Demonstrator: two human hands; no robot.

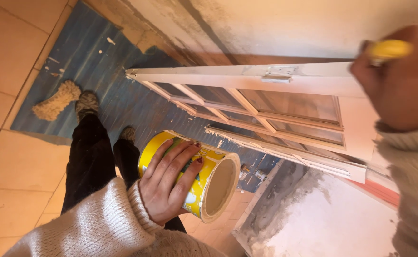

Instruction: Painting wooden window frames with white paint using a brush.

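Note:
My left hand [171, 183] grips a yellow paint can [204, 178] around its side. The can is tilted so its open mouth with pale paint inside faces the camera. My right hand [397, 81] is raised at the right edge, closed around a yellow handle [389, 49]; the rest of that tool is hidden behind the hand. The right hand is right by the edge of a white glazed door [275, 95] with several panes and a metal hinge [275, 74].
A blue sheet [109, 76] covers the tiled floor under the door, flecked with paint bits. A tan fluffy sponge-like pad [56, 101] lies on it beside my shoes [86, 102]. A stained wall [313, 24] rises behind the door.

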